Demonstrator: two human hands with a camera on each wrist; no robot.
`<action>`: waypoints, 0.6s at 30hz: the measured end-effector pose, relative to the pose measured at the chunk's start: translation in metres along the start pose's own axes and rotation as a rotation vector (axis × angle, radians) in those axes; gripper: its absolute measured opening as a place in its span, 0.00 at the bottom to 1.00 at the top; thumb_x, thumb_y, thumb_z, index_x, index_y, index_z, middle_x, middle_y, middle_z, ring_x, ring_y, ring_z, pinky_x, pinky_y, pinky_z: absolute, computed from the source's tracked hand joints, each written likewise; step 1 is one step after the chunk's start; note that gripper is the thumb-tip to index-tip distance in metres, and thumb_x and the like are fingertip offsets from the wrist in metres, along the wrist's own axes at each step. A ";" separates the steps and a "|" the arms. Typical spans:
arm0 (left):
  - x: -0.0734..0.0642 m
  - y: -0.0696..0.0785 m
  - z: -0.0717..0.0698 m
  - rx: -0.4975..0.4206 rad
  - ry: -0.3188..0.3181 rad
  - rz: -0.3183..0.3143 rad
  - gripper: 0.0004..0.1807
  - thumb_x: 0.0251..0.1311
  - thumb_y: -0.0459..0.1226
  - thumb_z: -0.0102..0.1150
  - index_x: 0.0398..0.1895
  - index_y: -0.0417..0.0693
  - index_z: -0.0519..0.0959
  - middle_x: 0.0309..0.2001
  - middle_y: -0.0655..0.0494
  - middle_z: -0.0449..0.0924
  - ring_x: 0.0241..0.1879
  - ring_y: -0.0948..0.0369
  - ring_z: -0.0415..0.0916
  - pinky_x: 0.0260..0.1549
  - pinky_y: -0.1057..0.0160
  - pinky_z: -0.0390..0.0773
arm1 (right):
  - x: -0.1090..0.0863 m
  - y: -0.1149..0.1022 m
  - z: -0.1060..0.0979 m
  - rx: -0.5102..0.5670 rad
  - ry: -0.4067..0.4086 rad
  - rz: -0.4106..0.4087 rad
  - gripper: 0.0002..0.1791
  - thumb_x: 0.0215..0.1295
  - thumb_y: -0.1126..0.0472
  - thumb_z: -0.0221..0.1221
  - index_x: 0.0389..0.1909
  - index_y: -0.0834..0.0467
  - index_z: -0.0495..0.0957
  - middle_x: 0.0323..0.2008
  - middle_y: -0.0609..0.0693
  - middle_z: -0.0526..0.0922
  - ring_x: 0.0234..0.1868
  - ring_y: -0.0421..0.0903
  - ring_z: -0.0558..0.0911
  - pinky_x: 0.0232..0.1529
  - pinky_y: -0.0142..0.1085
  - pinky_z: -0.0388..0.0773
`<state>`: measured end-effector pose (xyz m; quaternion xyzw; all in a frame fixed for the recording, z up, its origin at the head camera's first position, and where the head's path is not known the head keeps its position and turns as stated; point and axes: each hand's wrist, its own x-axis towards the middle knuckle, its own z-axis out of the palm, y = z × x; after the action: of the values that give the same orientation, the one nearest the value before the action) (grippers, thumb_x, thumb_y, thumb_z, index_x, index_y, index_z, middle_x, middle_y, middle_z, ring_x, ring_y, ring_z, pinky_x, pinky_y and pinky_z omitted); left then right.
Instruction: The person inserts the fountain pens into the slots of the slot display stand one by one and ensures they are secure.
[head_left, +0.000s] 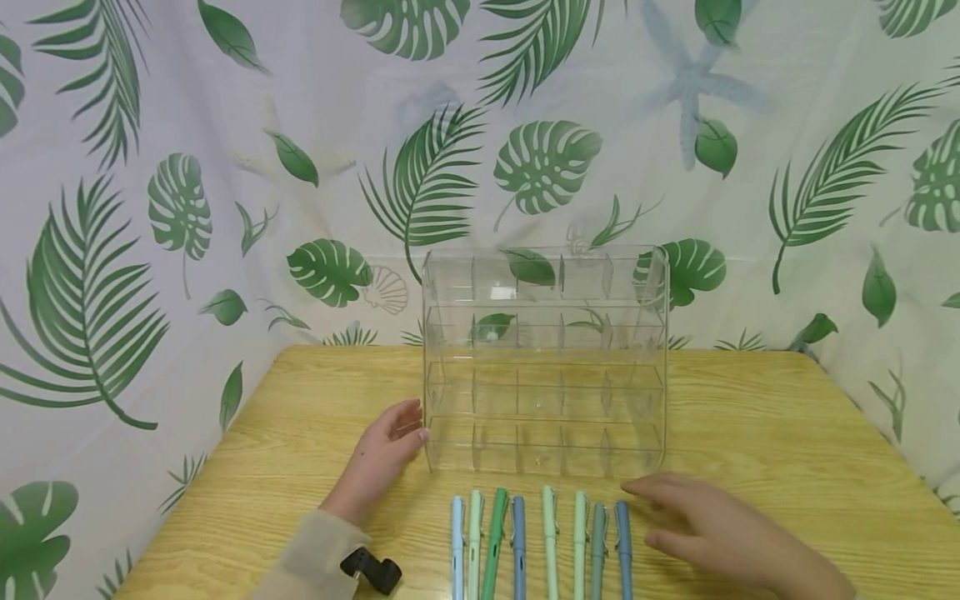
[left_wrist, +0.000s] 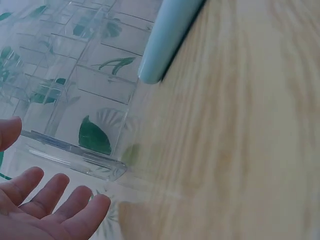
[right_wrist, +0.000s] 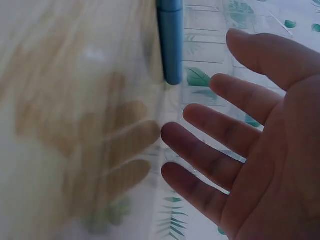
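Observation:
A clear acrylic organiser (head_left: 545, 362) with rows of small compartments stands upright on the wooden table (head_left: 787, 433). In front of it lie several pens (head_left: 540, 546) side by side, in light blue, mint, green and blue. My left hand (head_left: 390, 446) rests with straight fingers against the organiser's lower left corner (left_wrist: 100, 167). Just right of the pens, my right hand (head_left: 705, 525) hovers flat with fingers spread, holding nothing; the nearest blue pen (right_wrist: 171, 42) is beside its fingertips. A light pen tip (left_wrist: 160, 55) shows in the left wrist view.
A leaf-printed cloth (head_left: 187, 208) hangs behind and around the table. A black strap clip (head_left: 372, 571) sits on my left sleeve. Bare wood stretches to the organiser's left and right.

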<state>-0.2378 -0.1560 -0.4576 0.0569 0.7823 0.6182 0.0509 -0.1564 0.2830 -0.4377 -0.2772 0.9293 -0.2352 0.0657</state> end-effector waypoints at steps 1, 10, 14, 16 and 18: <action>0.001 -0.002 0.001 -0.018 0.001 -0.002 0.33 0.69 0.46 0.63 0.74 0.52 0.66 0.70 0.52 0.68 0.68 0.49 0.66 0.65 0.46 0.70 | 0.002 0.001 0.001 0.029 -0.013 -0.012 0.32 0.72 0.39 0.58 0.71 0.50 0.72 0.64 0.49 0.77 0.50 0.41 0.80 0.46 0.43 0.83; 0.007 -0.015 0.004 -0.220 -0.034 0.002 0.31 0.70 0.40 0.62 0.73 0.40 0.66 0.69 0.40 0.68 0.66 0.44 0.69 0.60 0.53 0.77 | 0.012 0.009 0.011 0.227 -0.048 -0.097 0.30 0.72 0.49 0.62 0.70 0.57 0.72 0.53 0.47 0.78 0.34 0.35 0.73 0.31 0.31 0.75; 0.007 -0.017 0.004 -0.228 -0.027 0.007 0.31 0.71 0.41 0.62 0.72 0.37 0.67 0.69 0.38 0.67 0.66 0.43 0.68 0.59 0.54 0.78 | 0.012 0.011 0.016 0.278 -0.054 -0.110 0.29 0.73 0.51 0.61 0.71 0.56 0.71 0.52 0.47 0.76 0.35 0.37 0.73 0.31 0.31 0.75; 0.007 -0.017 0.004 -0.216 -0.024 0.004 0.31 0.71 0.43 0.62 0.71 0.37 0.68 0.68 0.38 0.68 0.66 0.43 0.69 0.59 0.55 0.78 | 0.011 0.012 0.017 0.289 -0.053 -0.109 0.28 0.73 0.50 0.61 0.70 0.55 0.72 0.53 0.47 0.75 0.35 0.37 0.73 0.31 0.30 0.74; 0.007 -0.017 0.005 -0.212 -0.032 0.003 0.31 0.71 0.44 0.61 0.71 0.37 0.68 0.68 0.38 0.68 0.65 0.43 0.70 0.59 0.55 0.78 | 0.011 0.014 0.018 0.295 -0.049 -0.112 0.28 0.74 0.51 0.60 0.70 0.55 0.72 0.56 0.48 0.75 0.35 0.37 0.72 0.31 0.30 0.74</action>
<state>-0.2445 -0.1543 -0.4757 0.0625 0.7114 0.6967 0.0683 -0.1676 0.2801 -0.4602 -0.3214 0.8659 -0.3656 0.1153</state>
